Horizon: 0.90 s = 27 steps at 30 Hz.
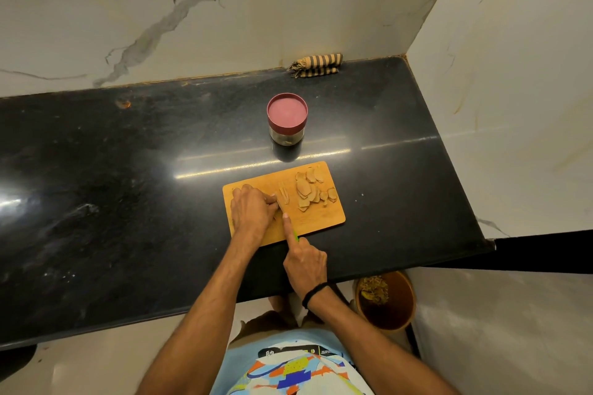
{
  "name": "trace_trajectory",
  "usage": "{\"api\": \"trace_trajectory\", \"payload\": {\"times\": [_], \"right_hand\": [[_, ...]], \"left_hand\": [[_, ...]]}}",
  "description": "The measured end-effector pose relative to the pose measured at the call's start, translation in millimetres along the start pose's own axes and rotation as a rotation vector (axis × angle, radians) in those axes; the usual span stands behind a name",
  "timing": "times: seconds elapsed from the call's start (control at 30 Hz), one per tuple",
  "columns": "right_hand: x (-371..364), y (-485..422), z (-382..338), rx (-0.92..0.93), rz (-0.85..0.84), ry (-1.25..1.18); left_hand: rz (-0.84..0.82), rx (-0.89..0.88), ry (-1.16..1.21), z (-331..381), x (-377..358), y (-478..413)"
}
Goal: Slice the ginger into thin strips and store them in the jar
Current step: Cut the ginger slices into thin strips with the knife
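A wooden cutting board (317, 218) lies on the black counter. Several flat ginger slices (308, 190) are piled on its right half, and a few thin strips (284, 194) lie near the middle. My left hand (252, 210) presses a ginger piece down on the board's left part, fingers curled over it. My right hand (305, 261) grips a green-handled knife (296, 237), index finger stretched along the blade's back; the blade is next to my left fingertips. A glass jar (287, 120) with a maroon lid on stands behind the board.
A folded striped cloth (317, 65) lies at the back wall. Marble walls close the counter (128, 186) at the back and right. A brown bin (385, 301) with scraps stands on the floor below the counter's front edge.
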State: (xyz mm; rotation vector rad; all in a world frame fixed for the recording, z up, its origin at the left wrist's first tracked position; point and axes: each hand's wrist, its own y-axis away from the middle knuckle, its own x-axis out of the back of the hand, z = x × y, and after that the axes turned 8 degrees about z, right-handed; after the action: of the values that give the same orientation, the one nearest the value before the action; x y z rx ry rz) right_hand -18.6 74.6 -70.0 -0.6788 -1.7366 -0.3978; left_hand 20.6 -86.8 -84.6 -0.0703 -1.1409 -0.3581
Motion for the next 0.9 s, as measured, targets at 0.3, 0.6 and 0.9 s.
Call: {"api": "trace_trajectory", "payload": {"times": [0.3,0.6,0.9], "right_hand": [[3,2,4,-0.033,-0.025,-0.069],[5,-12,-11,-0.060,-0.104,-0.155],[3,6,11,-0.016,0.013,-0.027]], "left_hand": [[-0.013,0.006,0.046,-6,-7,-1],[-0.004,-0.019,0.061,-2,-1,2],[0.025,-0.013,0.059,-6,-7,2]]}}
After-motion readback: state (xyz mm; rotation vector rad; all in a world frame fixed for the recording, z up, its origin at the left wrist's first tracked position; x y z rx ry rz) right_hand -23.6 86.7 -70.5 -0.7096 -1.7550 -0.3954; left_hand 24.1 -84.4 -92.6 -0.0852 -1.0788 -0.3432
